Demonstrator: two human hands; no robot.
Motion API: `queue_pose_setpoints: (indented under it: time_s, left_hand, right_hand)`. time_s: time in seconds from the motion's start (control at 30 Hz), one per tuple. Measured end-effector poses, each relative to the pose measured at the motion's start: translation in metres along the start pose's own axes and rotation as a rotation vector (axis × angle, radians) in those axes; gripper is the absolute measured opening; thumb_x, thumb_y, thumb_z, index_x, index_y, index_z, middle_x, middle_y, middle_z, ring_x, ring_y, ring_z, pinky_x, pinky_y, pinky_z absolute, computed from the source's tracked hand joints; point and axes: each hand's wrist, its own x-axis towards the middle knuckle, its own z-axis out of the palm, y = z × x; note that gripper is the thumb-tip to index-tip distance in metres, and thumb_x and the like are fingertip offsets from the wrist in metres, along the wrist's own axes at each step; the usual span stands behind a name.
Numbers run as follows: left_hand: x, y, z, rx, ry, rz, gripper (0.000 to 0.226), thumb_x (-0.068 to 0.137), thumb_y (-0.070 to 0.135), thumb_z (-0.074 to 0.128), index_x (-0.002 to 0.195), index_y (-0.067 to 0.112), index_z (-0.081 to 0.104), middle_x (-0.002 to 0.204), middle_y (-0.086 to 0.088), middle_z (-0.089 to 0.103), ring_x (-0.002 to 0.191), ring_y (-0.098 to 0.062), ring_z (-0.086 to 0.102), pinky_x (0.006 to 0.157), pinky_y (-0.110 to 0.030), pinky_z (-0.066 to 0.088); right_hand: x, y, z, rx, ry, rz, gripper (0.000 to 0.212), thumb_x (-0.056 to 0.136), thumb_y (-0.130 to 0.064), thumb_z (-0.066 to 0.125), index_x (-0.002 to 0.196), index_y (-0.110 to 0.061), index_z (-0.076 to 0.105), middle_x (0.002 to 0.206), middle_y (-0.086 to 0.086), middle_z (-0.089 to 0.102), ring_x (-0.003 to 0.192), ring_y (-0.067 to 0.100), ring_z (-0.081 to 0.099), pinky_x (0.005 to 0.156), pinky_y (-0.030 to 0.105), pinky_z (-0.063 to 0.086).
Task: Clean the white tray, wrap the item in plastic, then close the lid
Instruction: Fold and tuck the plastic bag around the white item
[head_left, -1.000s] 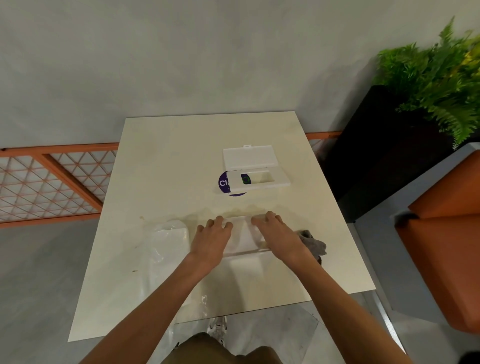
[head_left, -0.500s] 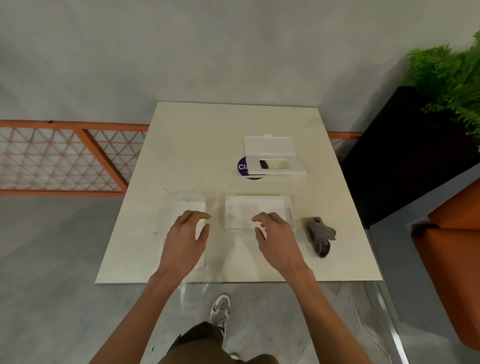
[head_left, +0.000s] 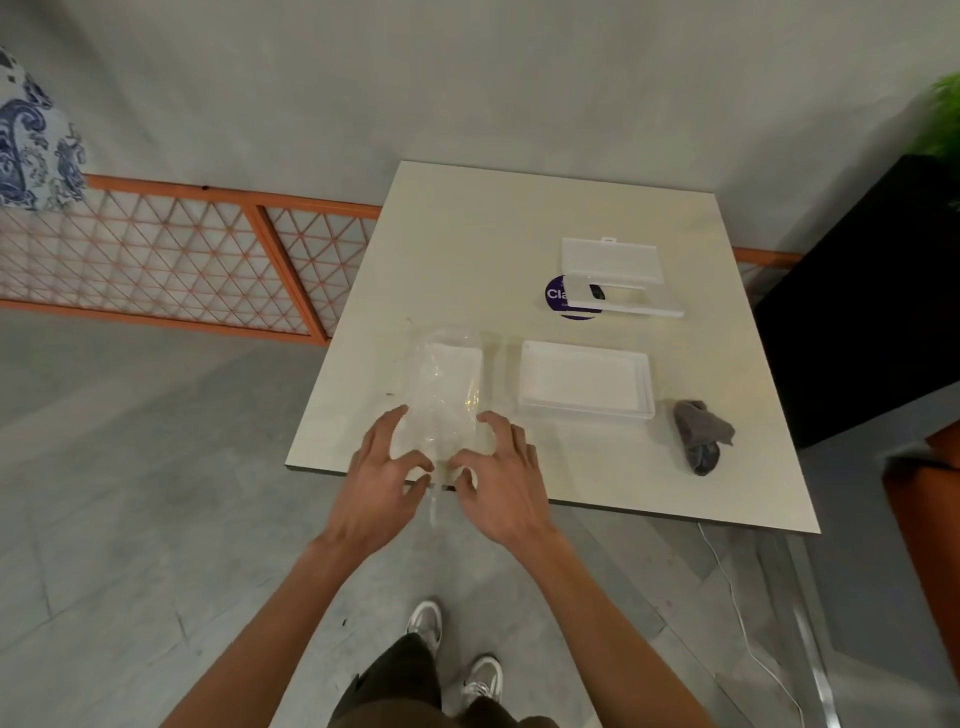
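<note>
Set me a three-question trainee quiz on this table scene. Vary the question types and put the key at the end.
1. True or false: the grey cloth lies inside the white tray.
2. Multiple choice: the left hand and right hand are both at the near end of: A) the clear plastic; B) the plant pot; C) the orange fence.
3. Short answer: is the lid of the white box open or closed?

Key
1. False: the cloth lies beside the tray, apart from it.
2. A.
3. Open.
</note>
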Motion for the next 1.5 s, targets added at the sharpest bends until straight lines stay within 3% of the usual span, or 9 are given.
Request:
queue_pose_setpoints:
  time_s: [0.1,0.2,0.37,0.53,0.87,0.97,1.1,1.2,1.5]
  left_hand:
    - [0.008,-0.01,0.011,0.092,-0.072,-0.011,0.016,0.097,0.026,0.072,0.113,0.027,0.076,0.169,-0.016,0.018,0.158,-0.04,0.018,0.114,-0.056,0.042]
    - [0.023,-0.013,0.02,0.204,-0.081,0.03,0.022,0.098,0.025,0.071,0.12,0.023,0.074,0.166,-0.021,0.028,0.155,-0.043,0.028,0.111,-0.056,0.047]
    - [0.047,-0.026,0.029,0.338,-0.135,0.156,0.027,0.083,0.029,0.087,0.106,0.016,0.08,0.15,-0.019,0.055,0.137,-0.036,0.057,0.102,-0.047,0.056]
    - [0.057,-0.036,0.025,0.392,-0.187,0.248,0.029,0.081,0.035,0.088,0.101,0.017,0.079,0.126,-0.01,0.068,0.105,-0.028,0.073,0.074,-0.041,0.064]
    - [0.063,-0.047,0.024,0.433,-0.163,0.42,0.013,0.076,0.012,0.084,0.082,0.014,0.073,0.1,-0.011,0.071,0.071,-0.03,0.071,0.057,-0.038,0.059]
    - [0.061,-0.047,0.024,0.337,-0.096,0.359,0.016,0.075,0.005,0.083,0.077,0.012,0.068,0.108,-0.013,0.073,0.061,-0.03,0.069,0.051,-0.037,0.056]
    - [0.047,-0.044,0.022,0.247,0.054,0.35,0.008,0.087,0.013,0.076,0.094,0.013,0.071,0.147,-0.019,0.058,0.1,-0.035,0.073,0.073,-0.043,0.062]
    - [0.039,-0.04,0.014,0.211,0.077,0.35,0.008,0.095,0.018,0.069,0.102,0.015,0.069,0.155,-0.018,0.046,0.134,-0.038,0.055,0.095,-0.05,0.057]
    - [0.004,-0.028,-0.008,-0.207,0.236,0.111,0.008,0.096,0.024,0.074,0.103,0.021,0.076,0.132,-0.009,0.045,0.122,-0.024,0.048,0.098,-0.026,0.045]
  right_hand:
    - [0.006,-0.008,0.019,-0.072,-0.024,0.052,0.029,0.098,-0.038,0.055,0.116,-0.035,0.079,0.167,0.006,0.028,0.15,0.03,0.034,0.113,0.045,0.043]
    - [0.012,-0.009,0.034,-0.09,-0.032,0.122,0.03,0.103,-0.035,0.058,0.128,-0.032,0.075,0.167,0.008,0.031,0.148,0.032,0.041,0.114,0.047,0.046]
    - [0.02,-0.01,0.046,-0.034,-0.032,0.154,0.031,0.101,-0.02,0.069,0.132,-0.023,0.069,0.153,0.008,0.049,0.128,0.03,0.062,0.103,0.044,0.056]
    - [0.021,-0.009,0.043,-0.02,-0.077,0.197,0.038,0.1,-0.014,0.068,0.138,-0.015,0.063,0.149,0.008,0.052,0.124,0.027,0.064,0.101,0.04,0.054]
    - [0.023,-0.004,0.044,0.023,-0.052,0.269,0.032,0.104,-0.012,0.061,0.136,-0.011,0.066,0.146,0.006,0.054,0.115,0.029,0.069,0.098,0.041,0.057]
    - [0.021,-0.004,0.043,0.047,-0.016,0.288,0.032,0.104,-0.009,0.06,0.135,-0.012,0.067,0.146,0.006,0.054,0.116,0.027,0.068,0.099,0.04,0.058]
    - [0.014,-0.007,0.049,-0.013,0.128,0.26,0.036,0.097,-0.01,0.072,0.131,-0.021,0.07,0.152,0.009,0.049,0.126,0.026,0.063,0.101,0.044,0.056]
    - [0.012,-0.011,0.049,-0.122,0.208,0.22,0.037,0.093,-0.02,0.08,0.127,-0.031,0.071,0.152,0.009,0.047,0.13,0.029,0.056,0.104,0.045,0.051]
    - [0.005,-0.017,0.05,-0.196,0.229,0.18,0.032,0.092,-0.025,0.081,0.121,-0.035,0.073,0.155,0.007,0.046,0.134,0.035,0.051,0.106,0.045,0.045]
